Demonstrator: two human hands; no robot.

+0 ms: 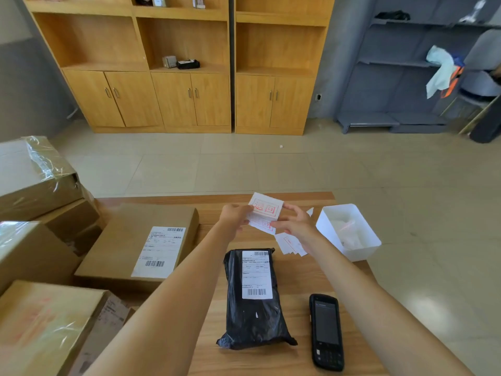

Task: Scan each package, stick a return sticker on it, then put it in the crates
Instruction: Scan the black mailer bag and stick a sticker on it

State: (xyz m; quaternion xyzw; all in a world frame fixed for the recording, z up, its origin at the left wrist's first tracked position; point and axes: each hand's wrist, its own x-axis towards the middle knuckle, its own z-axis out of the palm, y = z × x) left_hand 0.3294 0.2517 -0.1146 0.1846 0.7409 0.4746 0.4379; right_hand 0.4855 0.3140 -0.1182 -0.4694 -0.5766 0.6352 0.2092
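Black mailer package (254,297) flat on wooden table (295,356), label up, near edge, scanner (326,331) just beside on right, untouched. Head view only: return stickers (266,210) raised beyond package, pinched between left hand (235,216) and right hand (294,222), fingers curled on sheet edges. More stickers (291,244) loose on table beside white bin (349,230). Cardboard box (141,240) at left, labelled. Step in hand, by judgement: peeling one sticker off. Next: pressing it flat onto package, clear of barcode. Crates not in view.
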